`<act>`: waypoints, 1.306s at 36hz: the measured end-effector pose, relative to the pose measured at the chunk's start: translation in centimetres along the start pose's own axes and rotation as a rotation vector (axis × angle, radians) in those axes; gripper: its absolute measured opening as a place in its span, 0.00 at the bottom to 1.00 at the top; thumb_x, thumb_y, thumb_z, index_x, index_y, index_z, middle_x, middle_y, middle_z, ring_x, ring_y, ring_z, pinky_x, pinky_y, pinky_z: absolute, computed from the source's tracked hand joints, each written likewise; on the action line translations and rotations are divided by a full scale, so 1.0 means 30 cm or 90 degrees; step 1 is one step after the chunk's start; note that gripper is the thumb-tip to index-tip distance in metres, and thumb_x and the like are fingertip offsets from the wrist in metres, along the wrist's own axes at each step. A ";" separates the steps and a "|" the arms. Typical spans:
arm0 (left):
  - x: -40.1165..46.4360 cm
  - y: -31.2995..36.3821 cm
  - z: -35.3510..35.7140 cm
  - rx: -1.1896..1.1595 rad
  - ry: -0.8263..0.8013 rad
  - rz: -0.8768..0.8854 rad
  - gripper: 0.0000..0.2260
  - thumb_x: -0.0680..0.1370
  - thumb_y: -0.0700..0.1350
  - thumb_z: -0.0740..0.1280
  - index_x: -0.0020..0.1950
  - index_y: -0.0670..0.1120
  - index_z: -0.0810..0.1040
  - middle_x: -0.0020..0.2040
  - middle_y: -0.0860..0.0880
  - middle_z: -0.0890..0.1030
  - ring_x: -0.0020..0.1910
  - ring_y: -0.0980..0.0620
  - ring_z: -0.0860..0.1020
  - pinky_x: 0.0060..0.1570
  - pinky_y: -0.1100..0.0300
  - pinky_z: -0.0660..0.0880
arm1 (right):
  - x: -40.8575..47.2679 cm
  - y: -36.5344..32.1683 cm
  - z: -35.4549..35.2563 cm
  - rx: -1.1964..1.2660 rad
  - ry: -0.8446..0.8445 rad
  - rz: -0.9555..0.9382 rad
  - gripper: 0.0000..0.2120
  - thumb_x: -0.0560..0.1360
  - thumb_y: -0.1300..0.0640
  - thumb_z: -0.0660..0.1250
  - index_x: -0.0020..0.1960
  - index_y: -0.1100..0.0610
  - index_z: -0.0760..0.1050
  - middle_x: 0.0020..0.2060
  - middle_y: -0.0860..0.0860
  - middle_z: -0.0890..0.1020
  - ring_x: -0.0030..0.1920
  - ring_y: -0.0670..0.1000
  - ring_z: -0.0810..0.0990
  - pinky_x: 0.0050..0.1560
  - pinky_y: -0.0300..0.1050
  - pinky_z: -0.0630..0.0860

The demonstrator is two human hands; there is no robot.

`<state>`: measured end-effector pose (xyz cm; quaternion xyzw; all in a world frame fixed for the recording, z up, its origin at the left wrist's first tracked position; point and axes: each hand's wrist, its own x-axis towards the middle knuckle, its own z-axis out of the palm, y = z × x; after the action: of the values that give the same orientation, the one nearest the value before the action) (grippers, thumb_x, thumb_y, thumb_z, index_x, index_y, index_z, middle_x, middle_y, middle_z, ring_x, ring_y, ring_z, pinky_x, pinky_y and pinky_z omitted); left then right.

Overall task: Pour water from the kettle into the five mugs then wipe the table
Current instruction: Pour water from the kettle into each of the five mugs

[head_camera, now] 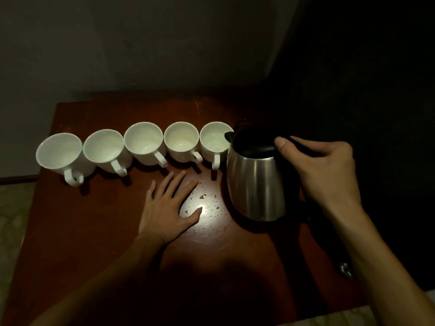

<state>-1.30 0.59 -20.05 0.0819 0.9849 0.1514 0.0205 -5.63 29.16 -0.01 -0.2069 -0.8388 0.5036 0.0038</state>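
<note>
The right hand point(329, 170) grips the kettle point(256, 177) at 3 o'clock, spout over the nearest of five mugs point(215, 142) (just starting, I think), the left hand point(168, 208) lies flat on the wet table point(94, 227), unwiped.

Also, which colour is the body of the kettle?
Shiny silver metal, with a black lid and handle; the kettle shows in the head view.
</note>
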 end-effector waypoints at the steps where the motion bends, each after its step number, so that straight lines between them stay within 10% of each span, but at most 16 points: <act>1: 0.000 0.001 -0.001 -0.003 0.003 0.001 0.34 0.76 0.72 0.55 0.81 0.64 0.58 0.84 0.53 0.56 0.83 0.50 0.51 0.79 0.38 0.48 | 0.001 0.000 0.001 0.000 0.002 -0.002 0.32 0.68 0.34 0.80 0.66 0.51 0.87 0.54 0.47 0.90 0.55 0.45 0.88 0.61 0.51 0.86; 47: 0.000 0.000 -0.001 0.004 0.006 0.001 0.33 0.77 0.72 0.55 0.81 0.64 0.59 0.84 0.53 0.57 0.83 0.50 0.51 0.79 0.40 0.46 | 0.008 -0.007 0.005 0.001 0.000 -0.004 0.34 0.64 0.30 0.78 0.64 0.49 0.88 0.53 0.46 0.90 0.56 0.45 0.88 0.61 0.53 0.86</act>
<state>-1.30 0.59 -20.03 0.0820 0.9854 0.1487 0.0158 -5.96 29.04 0.05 -0.2039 -0.8389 0.5046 0.0053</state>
